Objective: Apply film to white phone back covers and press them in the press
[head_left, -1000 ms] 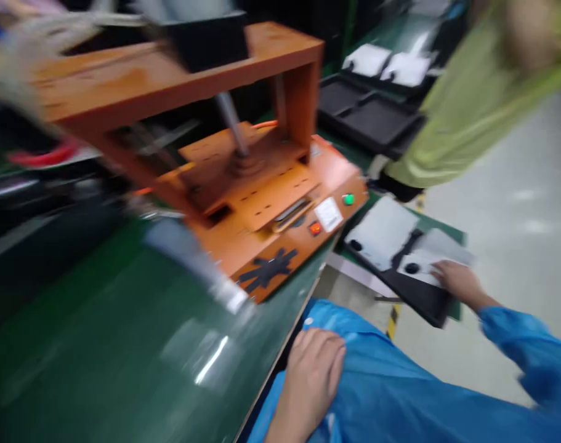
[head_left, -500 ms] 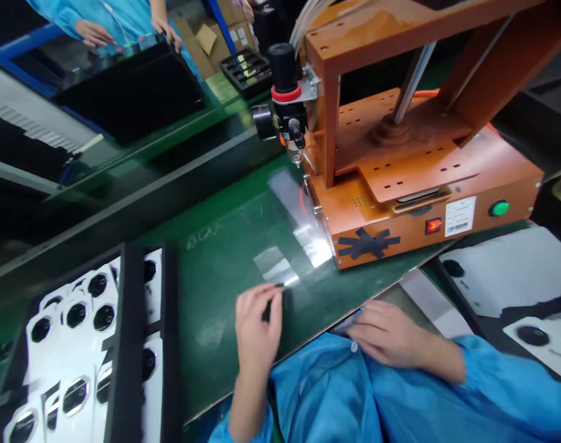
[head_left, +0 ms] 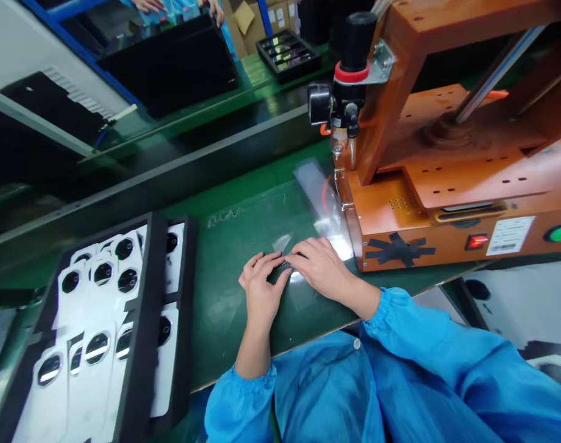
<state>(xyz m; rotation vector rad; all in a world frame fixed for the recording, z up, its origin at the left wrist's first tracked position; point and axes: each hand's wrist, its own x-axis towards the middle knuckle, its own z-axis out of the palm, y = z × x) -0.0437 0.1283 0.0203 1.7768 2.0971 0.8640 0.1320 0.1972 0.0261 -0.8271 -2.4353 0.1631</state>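
Over the green mat [head_left: 234, 320], my two hands meet fingertip to fingertip. My left hand [head_left: 263, 286] pinches a small, thin dark piece [head_left: 284, 262] between thumb and fingers; its kind is too small to tell. From the right, my right hand [head_left: 324, 271] reaches in, its fingers closed at the same piece, and those fingers partly hide it. Just beyond the fingertips, a clear film [head_left: 282, 242] lies on the mat.
An orange press machine [head_left: 395, 237] with an air regulator [head_left: 351, 74] stands at the right. At the left, a black tray [head_left: 144, 320] holds several white plates with round dark windows. More white sheets [head_left: 524, 301] lie at the lower right. Across the bench, a co-worker's hands [head_left: 213, 9] hold a black panel [head_left: 169, 67].
My right hand has come up from the table's front edge to meet my left hand's fingertips. The head view has swung, so the machine and tray sit further right.
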